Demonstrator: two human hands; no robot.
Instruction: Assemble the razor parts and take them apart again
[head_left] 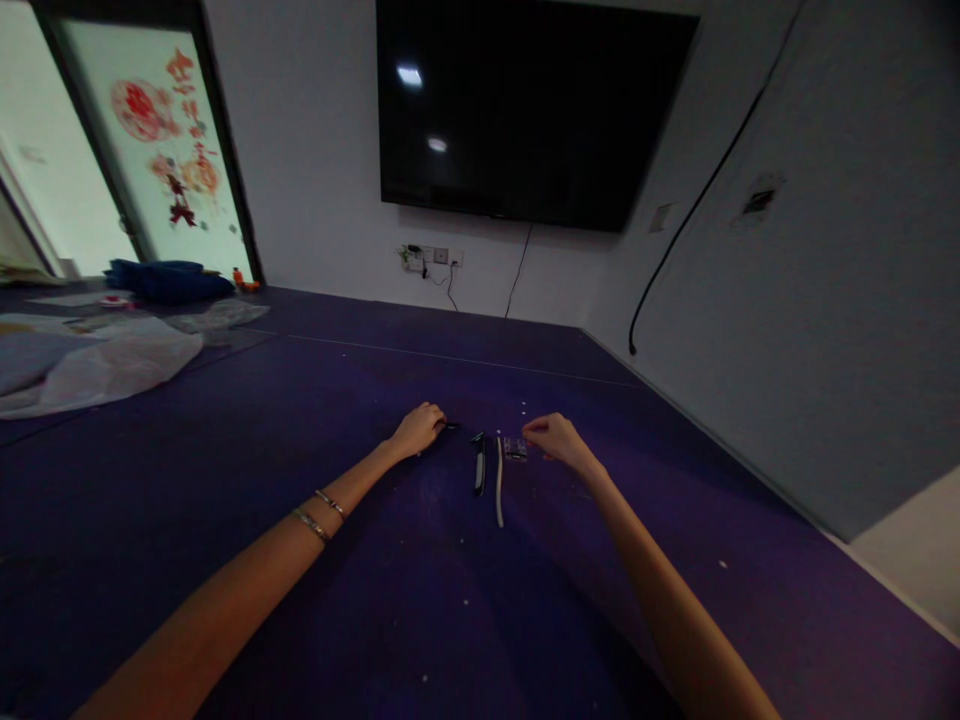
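1. Although the light is dim, I make out my left fingers (pixel 436 414) closed on a small dark piece (pixel 453 426), its end poking out towards the right.
2. My right fingers (pixel 533 432) are drawn together just beside a small dark board (pixel 515 449); cannot tell whether anything sits between them.
3. In the way, between my hands: a black-and-grey tool (pixel 479 467) lying lengthwise, then a pale strip (pixel 500 490), nearly parallel, then the board.
4. Purple surface (pixel 337 600) underneath, pale specks scattered about.
5. Far left, well apart: crumpled clear plastic (pixel 127 365), a dark blue heap (pixel 172 282) by the door (pixel 161 150).
6. Ahead, a dark wall screen (pixel 525 110) above sockets (pixel 435 256); a black cable (pixel 701 195) hangs down the right wall.
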